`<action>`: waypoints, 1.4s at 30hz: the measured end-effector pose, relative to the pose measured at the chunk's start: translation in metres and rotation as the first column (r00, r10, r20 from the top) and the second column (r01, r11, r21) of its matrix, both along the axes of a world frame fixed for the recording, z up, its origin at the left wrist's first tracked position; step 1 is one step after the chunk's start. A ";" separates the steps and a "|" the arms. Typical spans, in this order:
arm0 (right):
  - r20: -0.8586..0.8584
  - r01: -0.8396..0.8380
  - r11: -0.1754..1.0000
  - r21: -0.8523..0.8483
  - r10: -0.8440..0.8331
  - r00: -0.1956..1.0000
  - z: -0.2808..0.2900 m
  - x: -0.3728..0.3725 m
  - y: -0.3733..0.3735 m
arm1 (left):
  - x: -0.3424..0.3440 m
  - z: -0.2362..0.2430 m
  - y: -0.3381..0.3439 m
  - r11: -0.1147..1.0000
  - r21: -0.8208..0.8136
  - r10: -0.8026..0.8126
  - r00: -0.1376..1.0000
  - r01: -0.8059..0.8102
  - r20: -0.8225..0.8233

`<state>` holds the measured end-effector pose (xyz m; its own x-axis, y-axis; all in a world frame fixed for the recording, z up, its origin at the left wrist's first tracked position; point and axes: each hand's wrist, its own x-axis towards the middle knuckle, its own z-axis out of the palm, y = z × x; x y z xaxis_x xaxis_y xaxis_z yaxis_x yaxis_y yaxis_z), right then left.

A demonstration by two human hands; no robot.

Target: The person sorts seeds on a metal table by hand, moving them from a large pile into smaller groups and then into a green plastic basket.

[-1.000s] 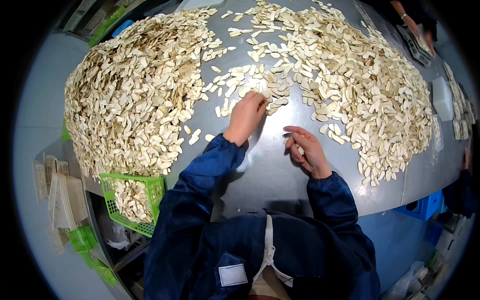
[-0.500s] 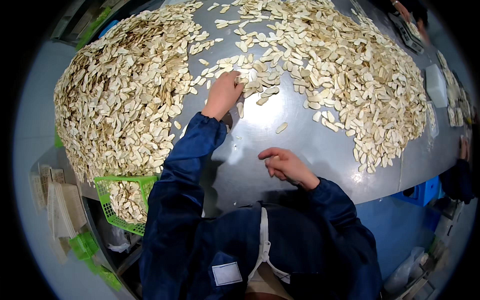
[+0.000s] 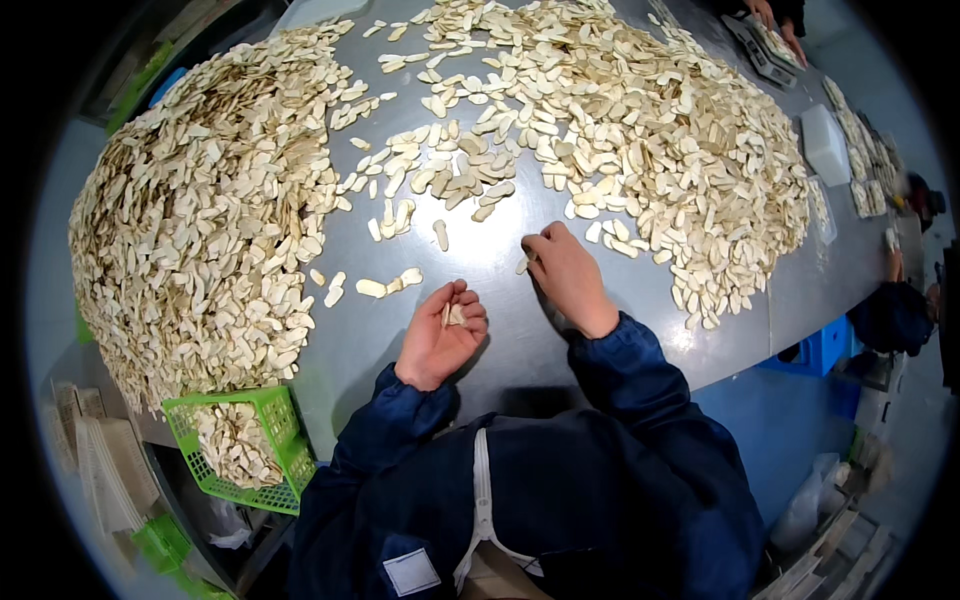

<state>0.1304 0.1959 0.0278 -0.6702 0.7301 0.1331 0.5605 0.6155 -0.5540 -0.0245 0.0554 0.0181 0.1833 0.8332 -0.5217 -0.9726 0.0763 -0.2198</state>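
My left hand [image 3: 438,345] is palm up near my body, its fingers curled around some small pale dried slices [image 3: 455,315]. Ahead and to the right, my right hand [image 3: 568,275] is low over the steel table, thumb and fingers closed on a single dried slice [image 3: 522,264]. Beyond both hands lies a loose scatter of dried slices [image 3: 460,175], flat, oblong and cream coloured. A few stray slices [image 3: 372,288] rest to the left of my left hand.
A large heap of slices [image 3: 200,210] fills the left side of the steel table [image 3: 480,265]; another heap [image 3: 690,180] spreads at right. A green basket [image 3: 285,440] with slices stands at lower left. A white box [image 3: 825,145], a scale [image 3: 765,55] and other people's hands are at right.
My left hand has drawn back from the scattered slices and turned palm up with pieces in it. My right hand has moved forward and taken hold of a slice from the table.
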 end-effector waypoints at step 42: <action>0.050 -0.161 0.985 0.057 0.158 0.986 0.006 -0.182 0.013 | -0.063 -0.036 -0.042 0.621 0.741 -0.053 0.956 0.257 -0.288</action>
